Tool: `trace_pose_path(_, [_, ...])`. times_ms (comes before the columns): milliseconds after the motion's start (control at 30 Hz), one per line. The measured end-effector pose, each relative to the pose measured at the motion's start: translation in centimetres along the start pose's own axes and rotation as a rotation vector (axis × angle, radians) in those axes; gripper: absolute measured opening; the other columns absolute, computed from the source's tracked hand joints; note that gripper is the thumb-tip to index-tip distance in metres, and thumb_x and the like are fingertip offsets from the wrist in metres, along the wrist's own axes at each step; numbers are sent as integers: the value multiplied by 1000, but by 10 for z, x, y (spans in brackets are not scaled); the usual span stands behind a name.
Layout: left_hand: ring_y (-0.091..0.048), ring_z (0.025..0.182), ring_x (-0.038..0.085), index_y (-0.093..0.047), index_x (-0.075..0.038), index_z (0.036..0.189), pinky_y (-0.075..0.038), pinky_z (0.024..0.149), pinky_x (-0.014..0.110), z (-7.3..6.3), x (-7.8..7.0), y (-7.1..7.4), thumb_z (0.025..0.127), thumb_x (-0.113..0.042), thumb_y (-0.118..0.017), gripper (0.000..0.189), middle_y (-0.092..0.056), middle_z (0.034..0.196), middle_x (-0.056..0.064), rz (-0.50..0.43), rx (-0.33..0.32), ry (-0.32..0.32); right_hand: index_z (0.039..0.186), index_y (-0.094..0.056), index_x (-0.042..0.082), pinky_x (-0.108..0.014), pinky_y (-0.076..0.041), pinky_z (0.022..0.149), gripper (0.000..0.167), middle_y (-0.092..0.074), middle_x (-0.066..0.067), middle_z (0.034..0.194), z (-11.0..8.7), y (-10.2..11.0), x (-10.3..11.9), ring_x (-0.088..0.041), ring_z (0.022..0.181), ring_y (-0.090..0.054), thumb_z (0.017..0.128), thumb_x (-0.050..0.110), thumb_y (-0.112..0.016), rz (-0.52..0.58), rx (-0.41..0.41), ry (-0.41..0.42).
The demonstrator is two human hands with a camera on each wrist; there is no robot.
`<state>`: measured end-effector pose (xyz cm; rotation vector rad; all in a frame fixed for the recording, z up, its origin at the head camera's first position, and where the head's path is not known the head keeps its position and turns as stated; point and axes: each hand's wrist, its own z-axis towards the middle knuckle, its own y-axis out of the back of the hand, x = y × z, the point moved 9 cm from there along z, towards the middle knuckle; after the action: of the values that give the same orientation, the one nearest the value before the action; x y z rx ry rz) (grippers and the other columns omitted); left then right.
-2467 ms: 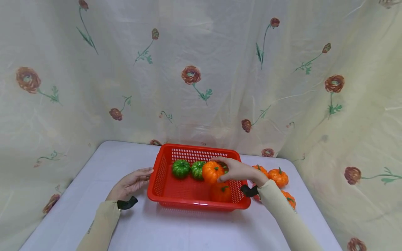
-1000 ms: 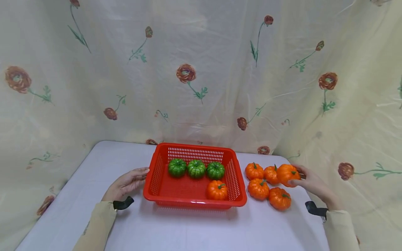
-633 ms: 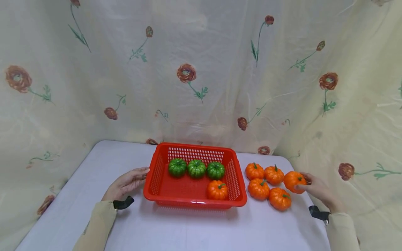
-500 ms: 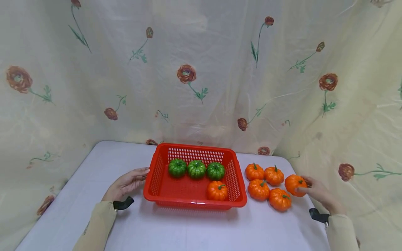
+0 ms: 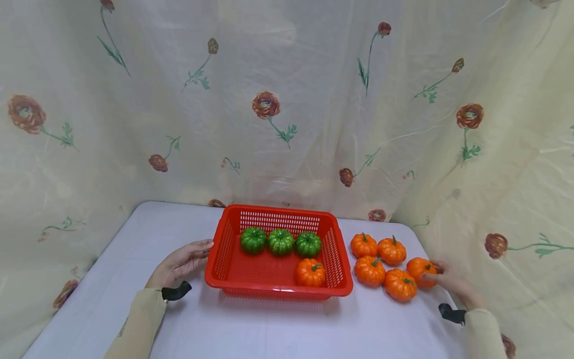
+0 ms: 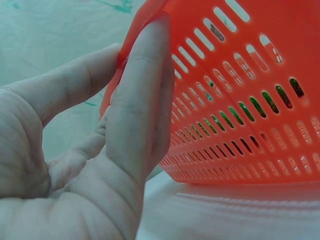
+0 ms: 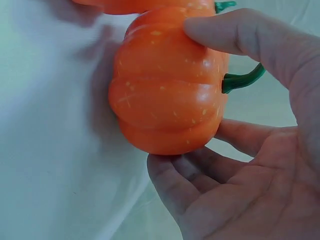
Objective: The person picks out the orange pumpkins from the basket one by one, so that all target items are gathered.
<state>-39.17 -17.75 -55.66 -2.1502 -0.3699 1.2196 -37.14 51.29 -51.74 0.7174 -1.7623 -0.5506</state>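
My left hand [image 5: 186, 260] is at the left side of the red plastic basket [image 5: 242, 286]. In the left wrist view, its thumb and fingers [image 6: 137, 95] pinch the basket's rim. Inside the basket, three green pumpkins [image 5: 280, 243] stand in a row at the back, and one orange pumpkin [image 5: 309, 273] sits at the front right. Far to the right, my right hand [image 5: 455, 281] holds another orange pumpkin [image 5: 419, 270] low at the table. Its thumb lies on one side of this pumpkin and its fingers on the other, as the right wrist view shows.
Several more orange pumpkins [image 5: 369, 270] stand close together on the white table [image 5: 269, 329], between the basket and my right hand. A flowered curtain [image 5: 305, 149] hangs behind the table and along its sides.
My right hand has carried an orange pumpkin out of the basket to the right and lowered it beside the other orange ones. My left hand has stayed at the basket's rim.
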Motion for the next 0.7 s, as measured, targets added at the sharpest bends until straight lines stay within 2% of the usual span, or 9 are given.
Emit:
trace_pose_path(167, [-65,111,24,-60,-11,125,-48,101,34,0,0,-5,94,-16,-64,32,-66,122,9,-6,74,-11,148,-11,-11,-73,-21,106,90,-15,-39,148,5,-7,-5,-54,130,-22,92,37,-62,-9,16,-51])
trace_pose_path(300, [-65,113,23,-62,-14,124,-49,99,29,-1,0,-3,92,-18,-66,33,-68,122,6,5,45,-5,149,-8,-9,-74,-16,107,92,-12,-39,149,6,-8,-5,-55,132,-16,92,38,-62,-1,16,-65])
trace_pose_path(400, [-64,114,21,-62,-16,125,-49,96,26,-1,0,-1,90,-20,-69,36,-68,122,3,8,22,3,149,-9,-9,-75,-18,106,92,-12,-39,149,5,-8,-4,-55,132,-17,92,40,-62,-9,15,-64])
trace_pose_path(700, [-63,116,22,-60,-17,128,-48,100,27,0,1,0,88,-20,-71,42,-66,126,4,-9,4,17,148,-12,-10,-72,-23,106,89,-16,-38,149,2,-8,0,-54,131,-22,93,40,-60,-38,5,-36])
